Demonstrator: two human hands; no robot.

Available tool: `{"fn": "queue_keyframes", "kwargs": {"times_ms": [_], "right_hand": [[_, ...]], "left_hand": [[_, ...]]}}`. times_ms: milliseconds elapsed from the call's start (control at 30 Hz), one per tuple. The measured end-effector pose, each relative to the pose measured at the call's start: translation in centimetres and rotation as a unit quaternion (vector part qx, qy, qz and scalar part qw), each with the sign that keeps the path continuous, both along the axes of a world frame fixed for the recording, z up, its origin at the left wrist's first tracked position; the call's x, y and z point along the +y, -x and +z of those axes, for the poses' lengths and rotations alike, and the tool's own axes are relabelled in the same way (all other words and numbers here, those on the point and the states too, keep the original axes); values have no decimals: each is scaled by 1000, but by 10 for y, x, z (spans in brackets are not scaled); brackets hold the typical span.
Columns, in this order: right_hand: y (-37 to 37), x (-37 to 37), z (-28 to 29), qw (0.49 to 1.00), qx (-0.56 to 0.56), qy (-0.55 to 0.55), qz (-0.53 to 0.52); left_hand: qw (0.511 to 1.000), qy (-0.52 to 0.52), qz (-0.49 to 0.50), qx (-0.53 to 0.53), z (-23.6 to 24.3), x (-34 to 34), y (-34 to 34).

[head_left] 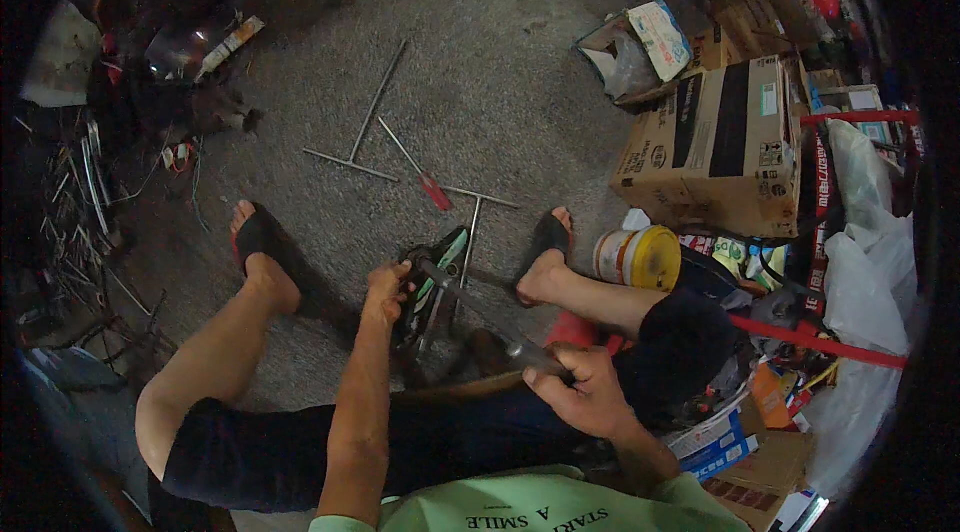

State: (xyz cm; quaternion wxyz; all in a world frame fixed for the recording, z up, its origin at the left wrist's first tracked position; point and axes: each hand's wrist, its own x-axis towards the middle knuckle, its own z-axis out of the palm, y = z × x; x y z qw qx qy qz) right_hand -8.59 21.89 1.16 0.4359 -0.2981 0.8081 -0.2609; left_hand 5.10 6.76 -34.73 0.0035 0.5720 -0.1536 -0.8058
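Between the feet, left hand point(385, 284) gripping part point(432, 284), right hand point(583, 390) on tool point(480, 317)

rough matt grey concrete floor point(500, 62), dull bare-metal T-handle wrench point(365, 132), red glossy plastic-handled screwdriver with steel shaft point(420, 177), matt brown cardboard box point(715, 147), shiny yellow-lidded tin can point(640, 257), smooth dark metal bar point(490, 317) in hands, crinkled white plastic bags point(865, 272)

The grey floor point(500, 62) carries a T-handled wrench point(372, 117) near its middle. Just right of the wrench lies a red-handled screwdriver point(415, 167), beyond that a second T-wrench point(470, 232). Well right of the wrench stand a cardboard box point(715, 147) and a yellow-lidded tub point(640, 257).
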Motion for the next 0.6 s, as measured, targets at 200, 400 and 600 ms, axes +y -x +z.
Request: {"fn": "queue_keyframes", "kwargs": {"times_ms": [200,400,600], "right_hand": [[0,6,-16,995,41,-6,86],[-1,7,-28,994,44,34,92],[-4,5,-31,988,81,52,117]], "left_hand": [[1000,-2,-17,-19,-14,-3,12],[999,23,-26,-22,-4,-5,13],[994,69,-74,-39,22,-11,16]]}}
